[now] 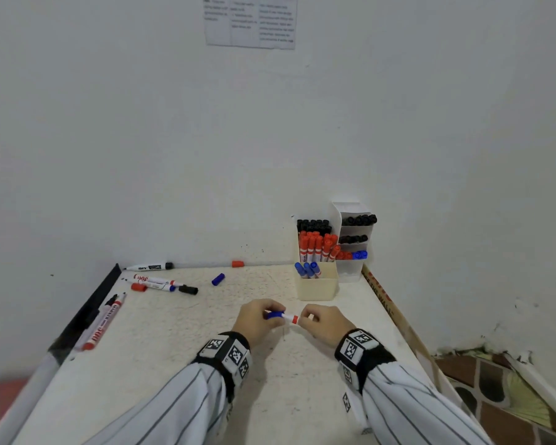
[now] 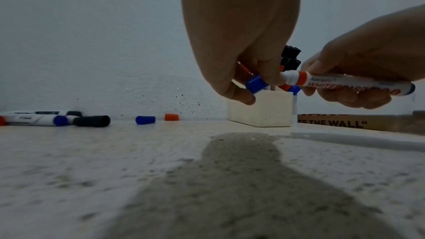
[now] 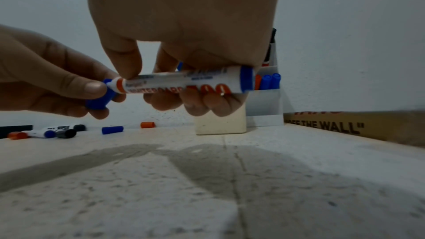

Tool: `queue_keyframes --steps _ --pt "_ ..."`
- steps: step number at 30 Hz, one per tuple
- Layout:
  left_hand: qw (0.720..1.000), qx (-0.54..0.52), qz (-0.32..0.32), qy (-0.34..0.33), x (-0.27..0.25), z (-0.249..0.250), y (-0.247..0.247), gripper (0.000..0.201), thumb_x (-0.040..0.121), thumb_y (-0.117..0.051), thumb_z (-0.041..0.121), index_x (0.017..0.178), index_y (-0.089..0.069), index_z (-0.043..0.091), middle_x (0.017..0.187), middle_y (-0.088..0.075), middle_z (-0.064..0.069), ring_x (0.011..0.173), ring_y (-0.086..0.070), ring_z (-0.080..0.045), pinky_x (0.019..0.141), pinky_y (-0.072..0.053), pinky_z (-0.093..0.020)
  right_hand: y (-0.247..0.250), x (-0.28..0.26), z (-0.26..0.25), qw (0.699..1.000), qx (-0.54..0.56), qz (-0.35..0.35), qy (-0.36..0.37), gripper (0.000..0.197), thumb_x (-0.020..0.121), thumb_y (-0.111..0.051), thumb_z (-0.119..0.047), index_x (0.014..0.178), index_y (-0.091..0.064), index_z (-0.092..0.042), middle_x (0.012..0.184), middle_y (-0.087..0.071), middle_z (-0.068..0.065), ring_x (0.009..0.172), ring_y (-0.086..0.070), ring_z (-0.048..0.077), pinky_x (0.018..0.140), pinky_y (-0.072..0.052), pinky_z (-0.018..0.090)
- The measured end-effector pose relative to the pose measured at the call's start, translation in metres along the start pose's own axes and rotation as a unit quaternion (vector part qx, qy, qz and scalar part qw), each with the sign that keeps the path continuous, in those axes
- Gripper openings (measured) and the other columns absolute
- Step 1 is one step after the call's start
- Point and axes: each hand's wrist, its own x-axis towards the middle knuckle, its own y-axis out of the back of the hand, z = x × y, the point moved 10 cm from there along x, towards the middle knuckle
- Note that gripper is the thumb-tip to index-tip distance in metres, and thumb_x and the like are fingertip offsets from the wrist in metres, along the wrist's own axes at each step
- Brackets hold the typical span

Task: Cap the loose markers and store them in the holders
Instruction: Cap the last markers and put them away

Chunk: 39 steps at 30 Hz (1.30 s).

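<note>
My right hand grips a white whiteboard marker with an orange band and a blue end, held level above the table. My left hand pinches a blue cap at the marker's tip. In the right wrist view the cap sits tilted against the marker; fingers hide the join. Behind the hands stands a cream holder with blue, red and black markers, and beside it a white tiered holder.
Loose markers lie at the far left of the table, with more at the left edge. Loose caps lie about: blue, orange, red, black. A printed cardboard strip borders the right side.
</note>
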Motion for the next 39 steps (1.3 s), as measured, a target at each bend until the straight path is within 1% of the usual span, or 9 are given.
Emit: queue_keyframes --steps 3,7,10,18,23,27,31,34,39 --pt "0.999 0.034 -0.034 -0.017 -0.008 -0.001 0.007 0.015 0.09 -0.059 0.016 0.101 -0.07 0.012 0.093 -0.066 0.001 0.081 -0.056 -0.007 0.077 -0.042 -0.014 -0.01 0.003 -0.012 0.999 -0.027 -0.021 0.02 0.015 0.085 -0.051 -0.037 0.07 -0.053 -0.033 0.071 -0.054 -0.002 0.073 -0.052 0.018 0.066 -0.04 0.031" --pt "0.996 0.064 -0.054 0.007 -0.014 -0.009 0.018 0.037 0.098 -0.043 0.025 0.065 -0.058 0.018 0.068 -0.053 0.003 0.061 -0.045 -0.008 0.061 -0.035 -0.02 -0.027 0.002 -0.042 0.989 -0.054 -0.061 0.12 0.015 0.089 -0.052 -0.036 0.096 -0.061 -0.027 0.08 -0.056 -0.004 0.079 -0.053 0.018 0.076 -0.045 0.035" --pt "0.999 0.03 -0.021 0.007 -0.02 -0.01 0.028 0.023 0.099 -0.036 0.021 0.087 -0.056 0.016 0.076 -0.052 0.003 0.067 -0.045 -0.008 0.061 -0.035 -0.019 -0.034 0.002 -0.061 0.985 -0.059 -0.057 0.154 0.021 0.092 -0.05 -0.033 0.104 -0.062 -0.021 0.085 -0.057 -0.003 0.079 -0.053 0.019 0.076 -0.045 0.034" --pt "0.994 0.05 0.057 -0.083 -0.034 0.007 0.058 0.023 0.099 -0.035 0.013 0.084 -0.052 0.017 0.062 -0.049 0.006 0.05 -0.041 -0.002 0.052 -0.035 -0.012 -0.052 -0.003 -0.093 0.977 0.075 -0.089 0.181 0.03 0.096 -0.046 -0.025 0.068 -0.056 -0.032 0.06 -0.048 -0.006 0.058 -0.043 0.009 0.061 -0.035 0.022" --pt "0.996 0.024 0.084 0.002 -0.031 -0.01 0.073 0.03 0.099 -0.03 0.013 0.077 -0.049 0.02 0.069 -0.05 0.005 0.058 -0.044 -0.004 0.047 -0.033 -0.011 -0.05 0.003 -0.107 0.967 0.042 -0.027 0.25 0.021 0.092 -0.054 -0.033 0.08 -0.069 -0.025 0.053 -0.054 -0.02 0.055 -0.046 0.002 0.058 -0.034 0.021" --pt "0.993 -0.005 0.067 0.098 -0.031 -0.026 0.078 0.029 0.099 -0.026 0.018 0.084 -0.05 0.016 0.073 -0.048 0.002 0.053 -0.039 -0.01 0.036 -0.028 -0.019 -0.048 -0.002 -0.124 0.947 -0.058 0.053 0.312 0.037 0.085 -0.043 -0.052 0.098 -0.069 -0.028 0.075 -0.065 -0.008 0.065 -0.05 0.007 0.057 -0.034 0.019" --pt "0.994 0.043 0.095 0.03 -0.034 -0.012 0.091 0.026 0.099 -0.029 0.015 0.081 -0.047 0.018 0.069 -0.049 0.004 0.059 -0.044 -0.007 0.05 -0.034 -0.018 -0.059 0.004 -0.129 0.951 0.051 0.007 0.306 0.026 0.091 -0.049 -0.035 0.079 -0.065 -0.018 0.055 -0.049 -0.011 0.056 -0.044 0.005 0.058 -0.034 0.019" --pt "0.994 0.06 0.091 -0.022 -0.038 -0.006 0.094 0.029 0.1 -0.03 0.016 0.075 -0.043 0.023 0.063 -0.047 0.004 0.054 -0.041 -0.008 0.05 -0.033 -0.014 -0.07 0.006 -0.133 0.953 0.083 -0.047 0.289 0.033 0.095 -0.047 -0.021 0.064 -0.054 -0.026 0.056 -0.047 -0.008 0.052 -0.042 0.002 0.057 -0.032 0.014" --pt "0.992 0.064 0.084 -0.069 -0.043 -0.004 0.102 0.027 0.101 -0.031 0.017 0.078 -0.042 0.025 0.058 -0.045 0.006 0.048 -0.039 -0.004 0.049 -0.033 -0.013 -0.079 0.007 -0.143 0.956 0.085 -0.084 0.267 0.035 0.097 -0.043 -0.023 0.065 -0.055 -0.024 0.043 -0.049 -0.016 0.047 -0.044 -0.002 0.055 -0.032 0.012"
